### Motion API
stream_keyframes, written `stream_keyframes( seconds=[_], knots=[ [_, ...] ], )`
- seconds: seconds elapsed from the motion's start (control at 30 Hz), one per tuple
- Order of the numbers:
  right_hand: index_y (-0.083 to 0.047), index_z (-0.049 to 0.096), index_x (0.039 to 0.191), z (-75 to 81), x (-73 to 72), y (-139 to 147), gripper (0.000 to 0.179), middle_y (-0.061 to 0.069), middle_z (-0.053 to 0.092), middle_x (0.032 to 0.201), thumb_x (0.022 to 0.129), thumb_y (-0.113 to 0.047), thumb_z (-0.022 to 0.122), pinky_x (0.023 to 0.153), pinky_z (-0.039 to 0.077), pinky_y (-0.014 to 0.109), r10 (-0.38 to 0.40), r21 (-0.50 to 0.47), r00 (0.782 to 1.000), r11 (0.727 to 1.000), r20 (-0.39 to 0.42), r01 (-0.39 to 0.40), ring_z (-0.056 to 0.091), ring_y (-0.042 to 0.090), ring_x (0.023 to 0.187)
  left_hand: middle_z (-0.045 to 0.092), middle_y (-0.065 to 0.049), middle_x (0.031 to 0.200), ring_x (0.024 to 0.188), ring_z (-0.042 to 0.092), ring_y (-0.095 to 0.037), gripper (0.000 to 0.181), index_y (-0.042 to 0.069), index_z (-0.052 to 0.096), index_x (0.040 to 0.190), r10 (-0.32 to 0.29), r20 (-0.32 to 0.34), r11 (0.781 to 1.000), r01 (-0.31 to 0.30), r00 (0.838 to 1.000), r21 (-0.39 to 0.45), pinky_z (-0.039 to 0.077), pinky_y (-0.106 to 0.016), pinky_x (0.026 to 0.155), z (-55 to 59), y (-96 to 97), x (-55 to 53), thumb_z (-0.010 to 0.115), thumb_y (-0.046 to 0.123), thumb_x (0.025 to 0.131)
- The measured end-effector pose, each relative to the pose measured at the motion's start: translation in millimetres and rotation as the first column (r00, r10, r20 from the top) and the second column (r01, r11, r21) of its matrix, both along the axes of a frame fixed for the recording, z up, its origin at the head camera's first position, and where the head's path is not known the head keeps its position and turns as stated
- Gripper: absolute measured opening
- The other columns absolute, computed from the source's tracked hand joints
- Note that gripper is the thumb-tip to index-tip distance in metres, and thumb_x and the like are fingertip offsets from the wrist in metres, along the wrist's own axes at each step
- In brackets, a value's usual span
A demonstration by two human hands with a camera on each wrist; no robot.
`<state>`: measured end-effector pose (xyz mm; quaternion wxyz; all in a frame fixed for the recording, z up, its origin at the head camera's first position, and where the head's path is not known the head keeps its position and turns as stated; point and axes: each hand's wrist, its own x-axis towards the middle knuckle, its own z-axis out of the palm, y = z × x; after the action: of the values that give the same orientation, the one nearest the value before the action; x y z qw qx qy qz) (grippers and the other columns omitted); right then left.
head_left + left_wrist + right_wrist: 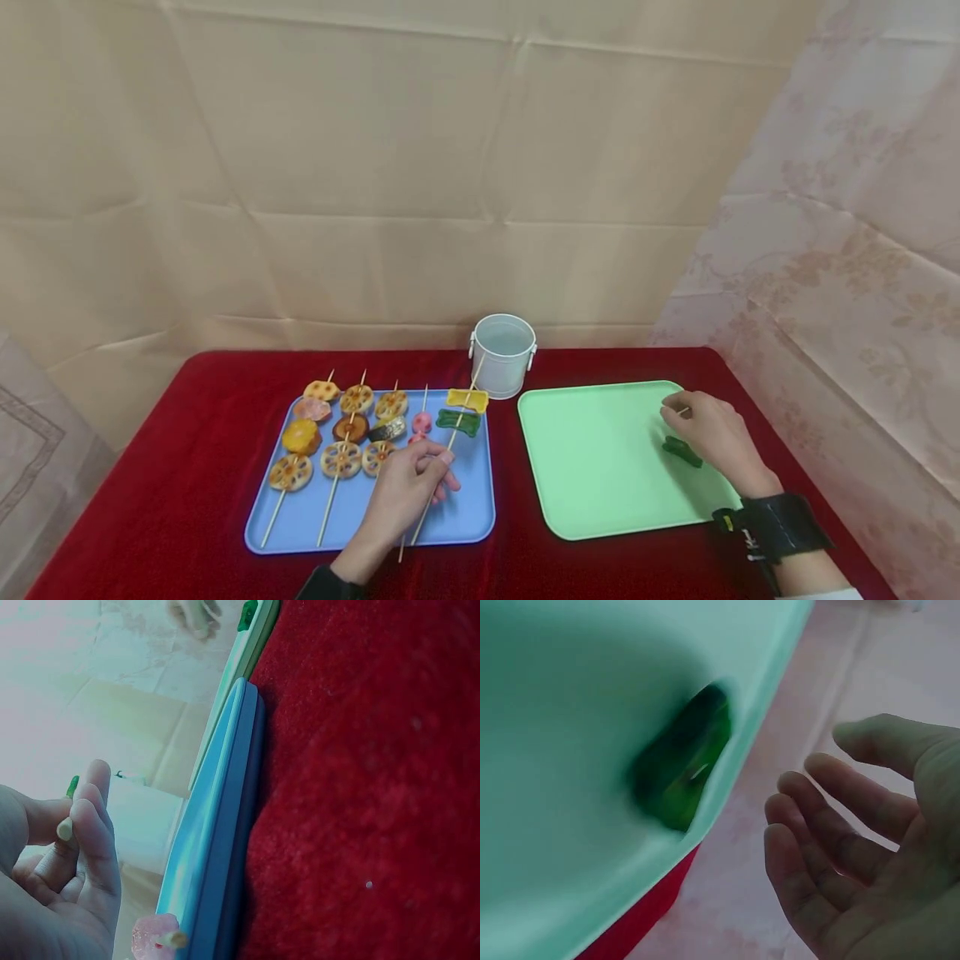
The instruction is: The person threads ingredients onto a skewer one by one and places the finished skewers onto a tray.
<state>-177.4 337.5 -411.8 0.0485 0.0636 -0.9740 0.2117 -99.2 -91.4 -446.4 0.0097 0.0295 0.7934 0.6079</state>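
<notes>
My left hand (408, 483) pinches a wooden skewer (452, 439) between thumb and fingers, over the right part of the blue tray (472, 508). Threaded on its upper end are a yellow piece (468, 400) and a green pepper piece (458, 422). In the left wrist view the skewer's blunt end (65, 829) pokes out of the grip. My right hand (716, 437) is above the right edge of the green tray (600, 467). A loose green pepper piece (686, 765) lies on that tray near the hand. The right wrist view shows the fingers loosely bent, holding nothing.
Several loaded skewers lie on the blue tray, with lotus root slices (341, 460), a corn piece (302, 437) and pink pieces (422, 422). Behind the trays stands a white bucket (504, 358). A red cloth (180, 467) covers the table; curtains hang around it.
</notes>
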Motion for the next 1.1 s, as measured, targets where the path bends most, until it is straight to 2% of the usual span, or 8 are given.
stream_keyframes(
  seconds=[0.13,0.27,0.53,0.77,1.1],
  knots=[
    [0.007,0.072,0.114,-7.2,2.3,17,0.029,0.022,0.073,0.106,0.093,-0.015,0.072,0.071,0.053,0.048,0.002,0.072,0.999,0.997,0.035,-0.005,0.068,0.037,0.092,0.072,-0.004,0.069,0.055,0.061,-0.014,0.018,-0.005,0.07,0.107,0.004,-0.002,1.0,-0.004,1.0,0.007,0.05,-0.025,0.051,-1.1,-1.3,0.1,0.065,0.012,0.102],
    [0.009,0.072,0.113,-10.2,3.8,28,0.03,0.024,0.071,0.107,0.094,-0.015,0.072,0.075,0.052,0.053,-0.018,0.11,0.997,0.994,0.073,0.01,0.066,0.039,0.094,0.072,-0.004,0.069,0.055,0.061,-0.014,0.017,-0.005,0.07,0.106,0.014,-0.004,1.0,-0.014,1.0,0.01,0.05,-0.024,0.052,-1.8,-2.1,0.1,0.065,0.011,0.101],
    [0.008,0.073,0.11,-14.3,7.6,39,0.025,0.015,0.072,0.097,0.094,-0.011,0.07,0.065,0.047,0.036,-0.031,0.123,0.982,0.992,0.185,0.008,0.059,0.023,0.08,0.072,-0.004,0.07,0.056,0.061,-0.014,0.02,-0.004,0.069,0.107,0.003,0.017,1.0,-0.003,1.0,0.005,0.049,-0.025,0.052,-3.6,-1.9,0.6,0.065,0.015,0.102],
    [0.005,0.075,0.107,-18.0,8.3,38,0.027,0.013,0.073,0.094,0.091,-0.016,0.07,0.064,0.045,0.035,-0.027,0.117,0.972,0.993,0.235,0.0,0.057,0.021,0.078,0.072,-0.004,0.07,0.056,0.06,-0.014,0.019,-0.004,0.069,0.107,0.004,0.016,1.0,-0.004,1.0,0.002,0.049,-0.025,0.052,-4.8,-2.7,0.6,0.065,0.014,0.102],
    [0.002,0.076,0.105,-22.9,9.4,38,0.021,0.008,0.072,0.092,0.091,-0.012,0.073,0.063,0.04,0.035,-0.006,0.084,0.983,0.996,0.183,-0.009,0.051,0.02,0.075,0.072,-0.004,0.07,0.055,0.062,-0.013,0.018,-0.005,0.069,0.106,0.016,0.0,1.0,-0.016,1.0,0.005,0.05,-0.025,0.051,-6.6,-4.3,0.4,0.065,0.012,0.101]
  ],
)
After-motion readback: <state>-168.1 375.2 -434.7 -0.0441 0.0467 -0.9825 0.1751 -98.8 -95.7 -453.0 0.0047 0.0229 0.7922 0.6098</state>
